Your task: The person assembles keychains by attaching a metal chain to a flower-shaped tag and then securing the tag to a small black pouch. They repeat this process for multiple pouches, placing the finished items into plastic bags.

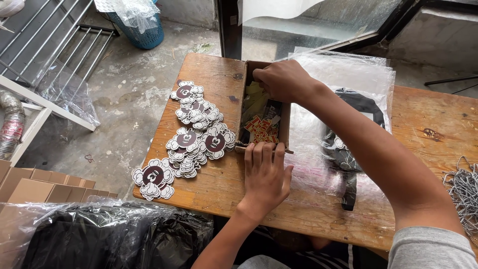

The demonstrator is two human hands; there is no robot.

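Observation:
A small open cardboard box (pixel 285 130) lies on a worn wooden table (pixel 214 184), holding small red-and-yellow packets (pixel 261 130) and pale slips. My left hand (pixel 266 177) rests flat against the box's near end, fingers together on its rim. My right hand (pixel 281 79) reaches over the far end of the box, fingers curled down into it; what they pinch is hidden. Left of the box lie piles of flower-shaped white and maroon tags (pixel 191 134).
Clear plastic bags (pixel 343 69) lie right of the box, one holding a dark garment (pixel 343 149). A heap of bead chains (pixel 463 192) sits at the right edge. Bagged dark clothes (pixel 99 234), flat cartons (pixel 45 184) and a blue basket (pixel 142 30) stand on the floor.

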